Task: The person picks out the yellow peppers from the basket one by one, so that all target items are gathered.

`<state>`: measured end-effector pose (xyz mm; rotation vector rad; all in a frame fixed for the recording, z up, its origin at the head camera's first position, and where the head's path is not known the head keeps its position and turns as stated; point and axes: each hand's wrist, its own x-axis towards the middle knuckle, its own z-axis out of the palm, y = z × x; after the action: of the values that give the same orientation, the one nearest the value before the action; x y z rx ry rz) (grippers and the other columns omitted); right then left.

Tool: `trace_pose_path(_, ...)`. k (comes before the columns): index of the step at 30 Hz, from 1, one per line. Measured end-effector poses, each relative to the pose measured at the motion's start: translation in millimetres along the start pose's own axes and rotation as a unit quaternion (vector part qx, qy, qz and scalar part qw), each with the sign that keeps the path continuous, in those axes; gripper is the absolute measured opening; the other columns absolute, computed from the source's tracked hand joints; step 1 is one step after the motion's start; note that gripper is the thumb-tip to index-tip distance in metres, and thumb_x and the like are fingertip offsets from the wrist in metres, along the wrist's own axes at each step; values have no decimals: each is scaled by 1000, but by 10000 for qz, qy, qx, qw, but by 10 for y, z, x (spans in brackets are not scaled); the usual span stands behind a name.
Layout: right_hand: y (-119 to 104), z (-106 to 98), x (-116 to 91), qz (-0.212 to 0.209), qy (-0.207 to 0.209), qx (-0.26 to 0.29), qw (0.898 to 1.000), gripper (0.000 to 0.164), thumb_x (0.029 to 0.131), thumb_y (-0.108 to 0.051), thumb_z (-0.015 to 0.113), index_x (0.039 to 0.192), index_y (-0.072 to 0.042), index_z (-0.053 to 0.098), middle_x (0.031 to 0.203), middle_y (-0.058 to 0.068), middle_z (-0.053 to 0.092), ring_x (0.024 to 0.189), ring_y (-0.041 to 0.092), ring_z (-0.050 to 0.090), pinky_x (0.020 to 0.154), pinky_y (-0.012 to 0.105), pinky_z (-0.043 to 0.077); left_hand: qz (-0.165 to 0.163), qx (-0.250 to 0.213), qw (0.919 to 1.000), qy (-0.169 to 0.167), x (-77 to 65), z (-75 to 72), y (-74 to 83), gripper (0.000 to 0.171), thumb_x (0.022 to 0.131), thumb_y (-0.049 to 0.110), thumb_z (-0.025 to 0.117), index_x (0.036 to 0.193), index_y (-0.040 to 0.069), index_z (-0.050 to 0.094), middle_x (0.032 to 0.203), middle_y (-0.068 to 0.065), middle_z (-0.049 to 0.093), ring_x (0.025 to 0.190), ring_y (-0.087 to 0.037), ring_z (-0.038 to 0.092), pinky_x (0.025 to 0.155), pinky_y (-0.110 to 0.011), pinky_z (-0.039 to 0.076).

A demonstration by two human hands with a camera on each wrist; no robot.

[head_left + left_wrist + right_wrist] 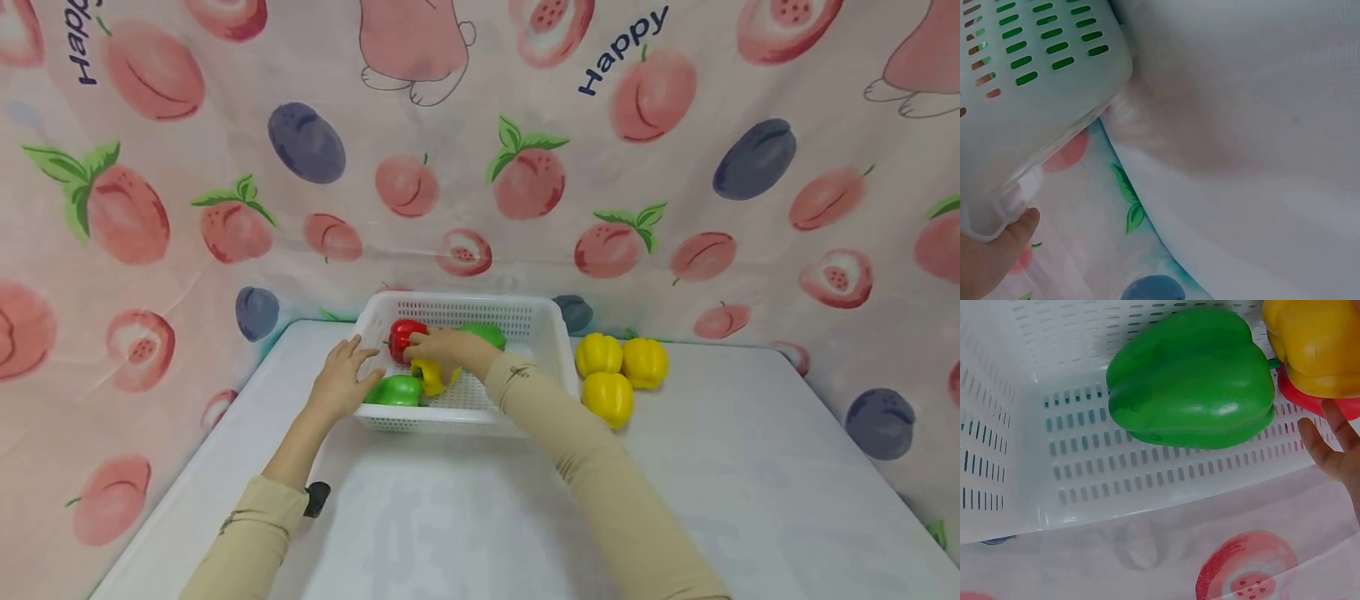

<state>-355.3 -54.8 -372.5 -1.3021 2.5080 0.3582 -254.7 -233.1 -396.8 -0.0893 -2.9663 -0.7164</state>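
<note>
A white perforated basket point(536, 333) holds several bell peppers. My right hand point(448, 347) reaches down into it and grips a yellow bell pepper point(431, 379), partly hidden under the palm. In the right wrist view, fingertips touch the underside of that yellow pepper point(1319, 347). Behind it sits a red bell pepper point(403, 337), overlapped by the fingers. One green bell pepper point(1191, 381) lies towards the back; another green bell pepper point(396, 390) lies at the front left. My left hand point(341, 382) rests at the basket's left rim, fingers spread.
Beside the basket's right wall, three yellow bell peppers point(607, 398) stand together on the white table point(750, 467). A fruit-printed cloth point(450, 150) hangs right behind the table and runs down its left side. A small black object point(317, 500) sits at the left wrist.
</note>
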Motion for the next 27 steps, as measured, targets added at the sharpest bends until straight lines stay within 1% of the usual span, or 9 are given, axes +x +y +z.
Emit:
trace_pose_path(2,-6,0,-9,70,-12,-36,10000,72,79,-18,75,141,-27,40,153,4,31,141,33,28,114,50,29,-2,-6,10000,-3,-2,0,1,49,95,32,48,135,3,48,153,-25,22,142,-44,13,106,-68,23)
trace_pose_path(3,-5,3,-16,106,-1,-36,9999,72,79,-19,76,141,-27,39,153,4,31,140,32,30,113,49,32,-1,-6,10000,-1,-2,-1,1,49,95,32,48,136,3,48,153,-25,22,142,-44,13,106,-68,23)
trace_pose_path(8,10,2,-66,121,94,52,9999,74,79,-18,76,142,-26,38,151,5,31,129,28,43,103,39,45,0,7,10000,41,5,-8,-1,49,95,31,48,135,3,48,153,-24,22,142,-44,13,106,-68,24)
trace_pose_path(10,16,-2,-90,78,119,53,9999,74,79,-17,76,142,-26,38,150,6,32,126,26,45,101,37,48,-11,8,10000,41,6,-8,-1,49,95,32,48,135,3,48,153,-24,22,142,-43,13,106,-68,25)
trace_pose_path(14,23,-12,-131,0,153,60,9999,75,78,-19,77,142,-25,38,146,7,34,128,26,43,101,37,48,-21,3,10000,39,0,-3,0,49,95,32,48,135,4,48,153,-24,22,142,-43,14,106,-68,25)
trace_pose_path(17,30,-21,-155,27,184,184,9997,74,78,-19,76,141,-25,38,143,7,35,130,26,40,102,38,47,-28,13,10000,23,-2,6,-2,49,95,31,48,135,4,48,153,-24,22,142,-44,14,105,-68,25)
trace_pose_path(23,50,-69,-192,128,284,342,9989,72,80,-21,74,142,-24,38,146,8,33,133,29,37,105,42,43,-47,21,10000,-10,2,0,3,50,94,32,48,136,4,48,154,-24,21,142,-44,13,106,-68,24)
trace_pose_path(27,62,-94,-210,138,300,279,9991,74,80,-23,75,143,-23,37,145,6,36,132,27,38,109,42,39,-39,21,10000,-1,11,-1,2,50,95,32,48,135,3,48,154,-24,22,142,-44,13,107,-67,24)
